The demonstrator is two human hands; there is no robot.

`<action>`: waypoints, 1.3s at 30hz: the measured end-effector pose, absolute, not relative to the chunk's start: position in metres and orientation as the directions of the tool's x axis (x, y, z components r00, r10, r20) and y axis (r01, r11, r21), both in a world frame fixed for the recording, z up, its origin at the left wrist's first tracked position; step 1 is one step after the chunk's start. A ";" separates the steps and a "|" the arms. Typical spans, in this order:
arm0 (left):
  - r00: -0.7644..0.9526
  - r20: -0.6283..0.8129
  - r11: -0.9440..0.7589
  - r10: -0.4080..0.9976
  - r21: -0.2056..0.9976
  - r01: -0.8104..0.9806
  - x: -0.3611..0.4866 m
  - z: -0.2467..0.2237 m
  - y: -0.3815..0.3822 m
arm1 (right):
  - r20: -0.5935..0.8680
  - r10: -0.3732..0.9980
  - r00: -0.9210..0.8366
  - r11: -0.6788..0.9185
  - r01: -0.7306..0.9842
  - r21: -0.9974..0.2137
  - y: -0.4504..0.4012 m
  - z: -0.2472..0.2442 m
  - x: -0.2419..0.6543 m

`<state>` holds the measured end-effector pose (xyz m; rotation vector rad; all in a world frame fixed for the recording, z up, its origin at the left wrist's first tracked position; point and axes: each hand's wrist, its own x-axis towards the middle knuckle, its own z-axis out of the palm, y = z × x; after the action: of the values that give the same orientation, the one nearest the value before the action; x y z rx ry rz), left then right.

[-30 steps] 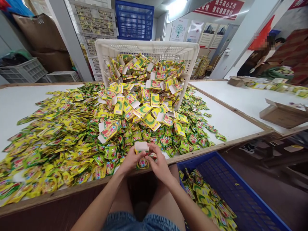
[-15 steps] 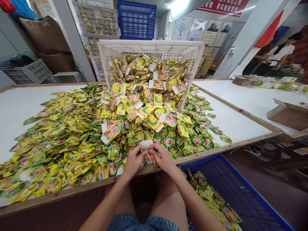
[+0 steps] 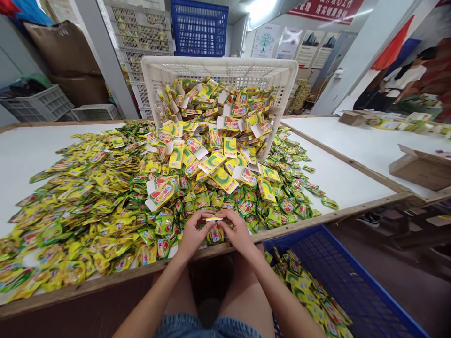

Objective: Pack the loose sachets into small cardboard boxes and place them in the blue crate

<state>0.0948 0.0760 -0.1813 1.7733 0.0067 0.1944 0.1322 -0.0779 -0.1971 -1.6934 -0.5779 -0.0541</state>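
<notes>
Near the table's front edge, my left hand and my right hand hold a small printed carton between them, fingertips on both its sides. Its end shows as a thin white and yellow strip, and the fingers cover much of the rest. Just below, between my thumbs, is a bright green and yellow printed face; whether it is the carton's front or a candy packet I cannot tell. Around my hands lie many shiny small packets. An open-flapped carton rests on them at the left.
A white plastic basket, tipped towards me, spills cartons onto the packets. Below the table edge at right, a blue crate holds filled-looking cartons. A brown cardboard box stands at right. Another person is farther back.
The white flap that stood up from the carton is now folded down, leaving a thin strip between my fingertips. Both hands stay in nearly the same place. The view has shifted slightly.
</notes>
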 end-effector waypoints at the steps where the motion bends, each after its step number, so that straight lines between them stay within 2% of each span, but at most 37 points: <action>1: 0.983 0.144 -0.217 0.112 0.969 -0.117 0.094 -0.180 0.075 | 0.369 0.345 0.863 -0.092 0.422 -0.902 -0.078 -0.195 0.132; 5: 0.981 0.152 -0.237 0.117 0.964 -0.121 0.089 -0.176 0.071 | 0.400 0.356 0.844 -0.121 0.466 -0.877 -0.079 -0.191 0.131; 12: 0.975 0.116 -0.230 0.190 0.971 -0.070 0.094 -0.174 0.067 | 0.349 0.342 0.873 -0.202 0.431 -0.880 -0.074 -0.187 0.136; 19: 0.976 0.148 -0.239 0.159 0.965 -0.108 0.088 -0.188 0.074 | 0.395 0.305 0.866 -0.147 0.453 -0.879 -0.074 -0.204 0.122; 23: 0.971 0.208 -0.334 0.114 0.929 -0.160 0.082 -0.182 0.071 | 0.380 0.263 0.887 -0.140 0.425 -0.894 -0.070 -0.205 0.113; 26: 0.956 0.279 -0.508 0.093 0.839 -0.196 0.083 -0.164 0.084 | 0.415 0.158 0.896 -0.187 0.440 -0.878 -0.093 -0.193 0.107; 28: 0.912 0.371 -0.685 0.176 0.711 -0.157 0.089 -0.151 0.109 | 0.449 0.029 0.893 -0.311 0.435 -0.845 -0.129 -0.185 0.103; 31: 0.796 0.485 -0.897 0.362 0.413 0.156 0.102 -0.140 0.161 | 0.478 -0.146 0.866 -0.638 0.287 -0.715 -0.196 -0.178 0.096; 32: 0.791 0.472 -0.912 0.390 0.318 0.260 0.106 -0.140 0.178 | 0.493 -0.192 0.849 -0.722 0.218 -0.656 -0.215 -0.179 0.094; 34: 0.829 0.413 -0.927 0.376 0.174 0.334 0.112 -0.141 0.202 | 0.497 -0.259 0.828 -0.796 0.108 -0.595 -0.240 -0.183 0.088; 36: 0.850 0.400 -0.939 0.343 0.128 0.318 0.114 -0.141 0.213 | 0.463 -0.273 0.843 -0.777 0.090 -0.623 -0.243 -0.188 0.082; 37: 0.849 0.410 -0.943 0.332 0.149 0.297 0.113 -0.139 0.214 | 0.435 -0.252 0.865 -0.743 0.114 -0.659 -0.237 -0.191 0.080; 39: 0.839 0.418 -0.927 0.349 0.285 0.243 0.110 -0.132 0.210 | 0.370 -0.166 0.914 -0.645 0.183 -0.742 -0.214 -0.194 0.078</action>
<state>0.1105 0.2103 -0.1316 2.7974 0.4560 0.6976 0.0779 -0.2136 -0.1943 -2.2117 -0.0117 -0.5195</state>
